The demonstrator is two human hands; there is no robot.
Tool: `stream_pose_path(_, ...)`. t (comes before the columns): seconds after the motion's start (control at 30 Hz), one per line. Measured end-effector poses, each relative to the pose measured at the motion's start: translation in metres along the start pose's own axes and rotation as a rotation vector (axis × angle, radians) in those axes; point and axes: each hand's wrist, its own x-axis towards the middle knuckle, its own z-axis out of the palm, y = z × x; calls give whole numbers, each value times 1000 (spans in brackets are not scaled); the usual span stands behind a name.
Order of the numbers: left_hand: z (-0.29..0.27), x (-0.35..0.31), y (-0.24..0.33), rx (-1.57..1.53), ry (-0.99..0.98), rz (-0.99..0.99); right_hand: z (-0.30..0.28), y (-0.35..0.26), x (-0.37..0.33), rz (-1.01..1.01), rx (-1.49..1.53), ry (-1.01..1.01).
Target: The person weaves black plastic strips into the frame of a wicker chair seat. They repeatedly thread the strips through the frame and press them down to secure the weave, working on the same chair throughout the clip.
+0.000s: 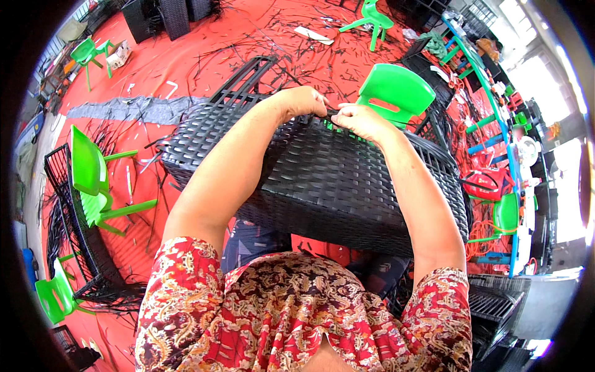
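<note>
A black woven rattan furniture piece [334, 186] lies across my lap, its broad woven panel facing up and a slatted frame at its far left. At the panel's far edge, my left hand [304, 102] is closed with bent fingers on a black weaving strip [330, 115]. Close beside it, my right hand [364, 120] pinches the same dark strip between thumb and fingers. The fingertips nearly meet, and the strip's ends are hidden. Just beyond my right hand stands a bright green plastic chair [396, 90], partly covered by the woven edge.
Red sheeting [242, 37] covers the floor, strewn with loose black strips. Green chairs [93, 173] stand at left, next to a black wire-like frame [80, 217]. Dark woven pieces [175, 17] stand at the far left. A blue-edged rack [509, 161] runs along the right.
</note>
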Motion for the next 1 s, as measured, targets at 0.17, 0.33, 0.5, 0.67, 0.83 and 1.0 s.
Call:
stream_pose_path(0.17,2,-12,-1,885,62,-8,15,1,0,40,42,200)
stream_pose_path(0.33,10,-21,7,804,31,-180,22,6,4,-73,-134,201)
stream_pose_path(0.5,-4,-6,-23,480,-57,-35,25,10,10,-86,-101,152)
stream_pose_path(0.67,-14,-3,-2,135,145,-16,22,7,18,-322,-265,411)
stream_pose_path(0.83,-48,-28,16,190,122,35,23,-22,33,-92,-160,-17)
stream_pose_path(1.0,-41,-32,8,530,88,226,8,-8,19,-128,13,206)
